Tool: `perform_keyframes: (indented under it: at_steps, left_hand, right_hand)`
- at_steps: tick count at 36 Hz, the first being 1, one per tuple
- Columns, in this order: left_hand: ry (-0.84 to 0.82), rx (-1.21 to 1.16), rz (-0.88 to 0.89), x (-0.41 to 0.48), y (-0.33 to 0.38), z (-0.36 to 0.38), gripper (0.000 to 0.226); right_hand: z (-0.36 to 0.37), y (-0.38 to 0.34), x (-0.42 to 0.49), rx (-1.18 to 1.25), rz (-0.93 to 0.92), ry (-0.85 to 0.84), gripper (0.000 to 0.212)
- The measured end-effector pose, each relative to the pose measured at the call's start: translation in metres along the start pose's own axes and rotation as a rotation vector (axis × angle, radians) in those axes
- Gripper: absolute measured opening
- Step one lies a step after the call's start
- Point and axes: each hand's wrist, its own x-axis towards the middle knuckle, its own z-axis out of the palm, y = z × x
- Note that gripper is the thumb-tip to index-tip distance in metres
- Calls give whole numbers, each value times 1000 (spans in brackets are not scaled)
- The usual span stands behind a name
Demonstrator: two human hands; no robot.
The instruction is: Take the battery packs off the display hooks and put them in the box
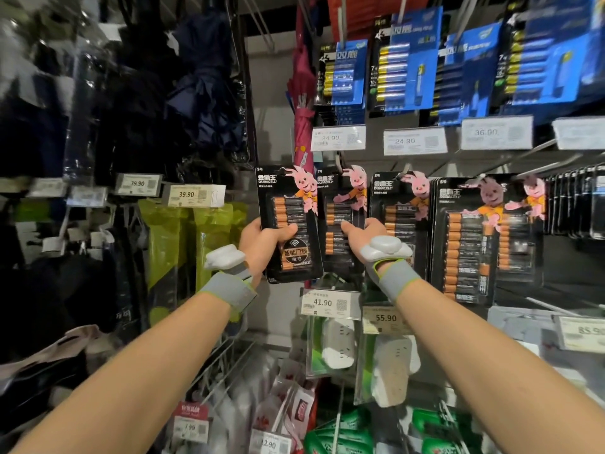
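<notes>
so the left hand (262, 240) is wrapped round one battery pack (288, 221) that looks already off the rack, while the right hand (370, 235) pinches the next pack (340, 208) down low, I'd guess to slide it off its hook (341, 158); no box in view

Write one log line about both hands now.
left hand: grips battery pack | right hand: grips neighbouring pack | box: not visible

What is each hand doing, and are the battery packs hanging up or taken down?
Left hand, grips the leftmost black pack.
Leftmost black pack, held upright; whether it hangs cannot be told.
Right hand, grips the second black pack.
Second black pack, hanging on its hook.
Other black packs, hanging.
Blue packs, hanging in the row above.
</notes>
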Motion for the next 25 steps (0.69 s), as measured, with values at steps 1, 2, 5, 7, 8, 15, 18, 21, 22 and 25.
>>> perform_keyframes:
  at_steps: [1, 2, 5, 7, 8, 15, 18, 21, 22, 25]
  left_hand:
    - [-3, -2, 2, -1, 2, 0, 24]
    - [-12, -7, -1, -2, 1, 0, 24]
    - [-19, -18, 4, -5, 4, 1, 25]
    - [-21, -36, -1, -7, 5, 2, 25]
    - [-24, -41, -7, -8, 3, 2, 25]
    - [-25, -113, -17, -21, 8, 9, 30]
    - [-33, -142, -27, -31, 9, 15, 28]
    - [-30, -153, -26, -41, 9, 20, 32]
    - [-31, -158, -23, -42, 10, 21, 33]
    - [-25, -170, -35, -52, 11, 27, 34]
  right_hand:
    - [-2, -2, -1, 1, 3, 1, 55]
    - [-3, 0, -2, -1, 10, -2, 53]
    - [-8, 0, -4, -18, 4, -33, 39]
    - [-9, 2, -7, -32, 6, -53, 37]
    - [-7, 7, -6, -49, 19, -59, 39]
    - [-19, 9, -22, -85, 17, -98, 64]
    - [-25, 10, -32, 20, -21, -101, 58]
    - [-27, 11, -42, 197, -63, -144, 25]
    - [-25, 8, -45, 275, -56, -189, 23]
    - [-26, 8, -56, 370, -56, -274, 34]
